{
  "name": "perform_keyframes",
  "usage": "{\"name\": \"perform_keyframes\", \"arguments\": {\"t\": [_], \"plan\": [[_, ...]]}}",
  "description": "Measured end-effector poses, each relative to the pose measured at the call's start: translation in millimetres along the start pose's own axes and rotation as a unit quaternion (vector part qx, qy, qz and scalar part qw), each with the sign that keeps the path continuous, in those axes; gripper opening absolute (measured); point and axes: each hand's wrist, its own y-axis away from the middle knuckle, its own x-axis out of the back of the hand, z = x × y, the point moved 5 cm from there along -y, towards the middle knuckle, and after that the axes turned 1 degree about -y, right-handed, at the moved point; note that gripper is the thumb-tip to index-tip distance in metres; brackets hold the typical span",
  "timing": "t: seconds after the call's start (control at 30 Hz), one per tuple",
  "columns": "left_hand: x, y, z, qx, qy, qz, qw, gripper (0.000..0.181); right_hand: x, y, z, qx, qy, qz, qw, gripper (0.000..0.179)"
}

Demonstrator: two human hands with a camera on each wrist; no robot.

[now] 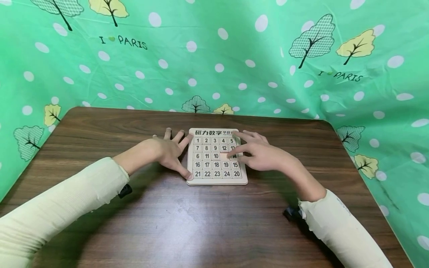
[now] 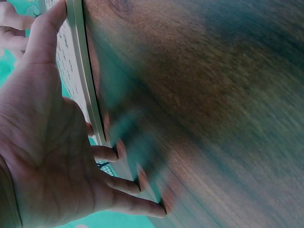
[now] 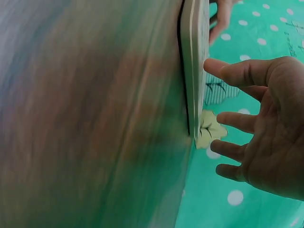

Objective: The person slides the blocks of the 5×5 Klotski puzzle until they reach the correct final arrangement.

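While the number board (image 1: 217, 182) lies near the table's (image 1: 167, 230) far edge, between its corners, the left hand (image 1: 167, 151), fingers spread, touches the board's left side, apparently bracing it; the right hand (image 1: 264, 153), fingers parted, reaches over numbered tiles (image 1: 207, 156).

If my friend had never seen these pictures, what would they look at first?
Probably the bright green cloth with white dots and trees, hanging behind the brown table. Next, perhaps, the pale number board toward the table's far side, with the left hand spread along its left edge and the right hand reaching over its right side.
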Motion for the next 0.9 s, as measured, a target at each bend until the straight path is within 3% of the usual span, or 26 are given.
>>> {"name": "perform_keyframes", "arguments": {"t": [0.2, 0.57, 0.73, 0.9], "plan": [[0.9, 1.0, 1.1, 0.001, -0.001, 0.000, 1.0000, 0.154, 4.1, 7.3, 8.8, -0.022, 0.002, -0.002, 0.9998, 0.034], [-0.7, -0.6, 0.3, 0.002, -0.002, 0.000, 1.0000, 0.154, -5.2, -2.7, -3.2, -0.002, 0.003, -0.022, 0.9998, 0.047], [-1.1, -1.2, 0.1, 0.004, -0.001, 0.000, 1.0000, 0.154, -0.8, -2.0, 1.0, 0.004, 0.008, -0.007, 0.9999, 0.043], [-1.2, -1.1, -0.4, 0.006, -0.003, -0.002, 1.0000, 0.154, 5.4, -0.4, 10.5, -0.026, 0.021, 0.007, 0.9994, 0.043]]}}
